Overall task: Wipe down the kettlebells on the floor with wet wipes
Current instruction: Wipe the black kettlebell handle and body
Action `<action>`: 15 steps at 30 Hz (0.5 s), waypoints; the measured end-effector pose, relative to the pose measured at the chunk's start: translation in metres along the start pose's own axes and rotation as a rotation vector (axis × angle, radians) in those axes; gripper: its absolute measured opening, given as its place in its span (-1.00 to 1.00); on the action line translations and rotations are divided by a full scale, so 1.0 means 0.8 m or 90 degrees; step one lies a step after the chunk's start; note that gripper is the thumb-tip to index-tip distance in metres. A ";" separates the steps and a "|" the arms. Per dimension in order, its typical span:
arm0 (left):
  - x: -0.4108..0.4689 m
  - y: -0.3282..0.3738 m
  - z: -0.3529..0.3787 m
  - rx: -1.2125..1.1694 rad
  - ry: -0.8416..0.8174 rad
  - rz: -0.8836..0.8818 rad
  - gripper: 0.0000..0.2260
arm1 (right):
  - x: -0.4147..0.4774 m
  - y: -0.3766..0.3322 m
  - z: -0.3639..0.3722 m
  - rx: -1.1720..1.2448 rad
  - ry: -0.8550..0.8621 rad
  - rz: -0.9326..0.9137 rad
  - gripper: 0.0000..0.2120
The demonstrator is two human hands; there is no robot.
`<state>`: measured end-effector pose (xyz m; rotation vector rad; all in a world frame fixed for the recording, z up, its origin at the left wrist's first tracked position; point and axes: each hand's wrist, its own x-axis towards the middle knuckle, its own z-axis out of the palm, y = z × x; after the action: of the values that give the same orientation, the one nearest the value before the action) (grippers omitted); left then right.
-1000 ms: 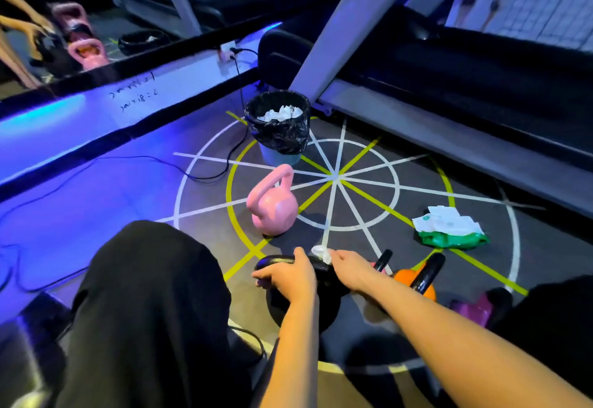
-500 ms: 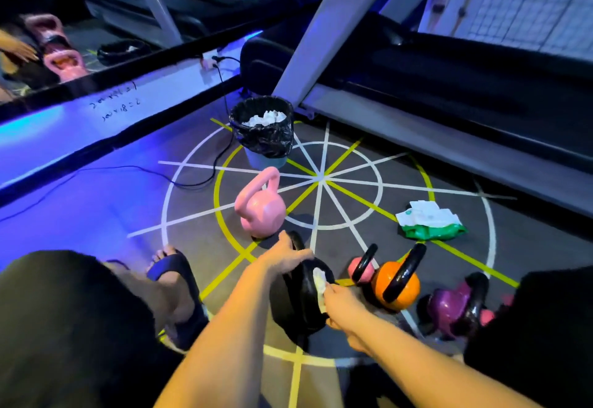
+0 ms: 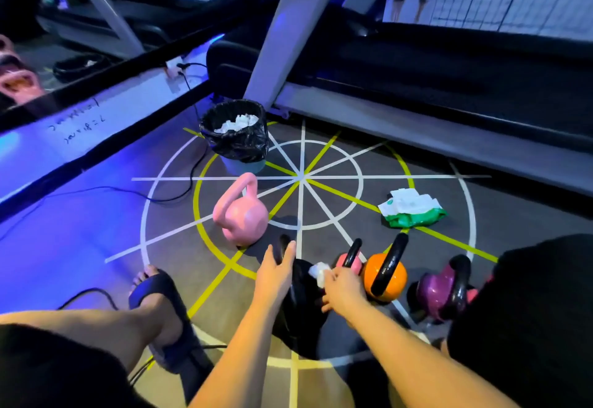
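Currently the black kettlebell (image 3: 300,321) sits on the floor (image 3: 337,215) between the person's forearms, at the near edge of the painted circle-and-spoke markings; whether it stands upright or tilted cannot be told. At its top the left hand (image 3: 276,276) grips the handle, fingers curled round the far side, thumb raised alongside. With its fingertips the right hand (image 3: 343,289) pinches a crumpled white wet wipe (image 3: 318,271) and presses it against the upper body of the black kettlebell. Just to the right stand a small pink kettlebell (image 3: 348,263), an orange kettlebell (image 3: 385,279) and a purple kettlebell (image 3: 438,293) in a row, close together, each with a black handle. A larger pink kettlebell (image 3: 242,216) stands apart, farther out to the left. Out to the right a green pack of wet wipes (image 3: 412,212) lies on a yellow line. A bin (image 3: 244,147) with a black liner holds white used wipes, near the treadmill (image 3: 417,64). One foot (image 3: 160,305) in a dark sandal rests at left; a black cable (image 3: 179,195) runs across the floor.
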<state>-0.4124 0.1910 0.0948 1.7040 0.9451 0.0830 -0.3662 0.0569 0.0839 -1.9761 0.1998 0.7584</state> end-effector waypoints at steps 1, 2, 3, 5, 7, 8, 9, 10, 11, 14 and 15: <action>-0.006 0.001 0.004 -0.054 0.018 -0.018 -0.27 | 0.008 -0.004 -0.012 0.031 0.042 0.007 -0.86; -0.009 0.001 0.006 -0.105 0.036 -0.033 -0.29 | 0.018 -0.005 -0.023 0.042 0.094 0.003 -0.88; -0.014 0.003 0.007 -0.139 0.051 -0.042 -0.35 | 0.024 -0.009 -0.033 0.033 0.148 -0.007 -0.89; -0.017 0.007 0.006 -0.167 0.074 -0.053 -0.50 | 0.027 -0.016 -0.041 0.053 0.203 -0.023 -0.82; -0.014 0.012 0.000 -0.146 0.090 -0.044 -0.63 | 0.027 -0.027 -0.029 0.072 0.184 -0.056 -0.76; -0.012 0.012 -0.003 -0.133 0.101 -0.032 -0.68 | 0.028 -0.029 -0.019 0.063 0.162 -0.084 -0.75; -0.012 0.013 -0.005 -0.116 0.112 -0.017 -0.70 | 0.027 -0.030 -0.010 0.044 0.132 -0.106 -0.75; -0.013 0.015 -0.005 -0.079 0.122 -0.001 -0.70 | 0.030 -0.027 -0.001 0.034 0.108 -0.117 -0.74; -0.014 0.016 -0.003 -0.028 0.128 0.018 -0.68 | 0.030 -0.027 0.004 0.024 0.093 -0.120 -0.75; -0.014 0.012 0.012 0.047 0.108 0.053 -0.53 | 0.041 -0.022 0.007 -0.008 0.107 -0.109 -0.82; -0.013 0.012 0.015 0.027 0.104 0.038 -0.50 | 0.045 -0.020 0.004 -0.011 0.115 -0.098 -0.82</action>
<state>-0.4085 0.1746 0.1026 1.7849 1.0219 0.2458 -0.3321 0.0740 0.0731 -2.0501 0.1461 0.4841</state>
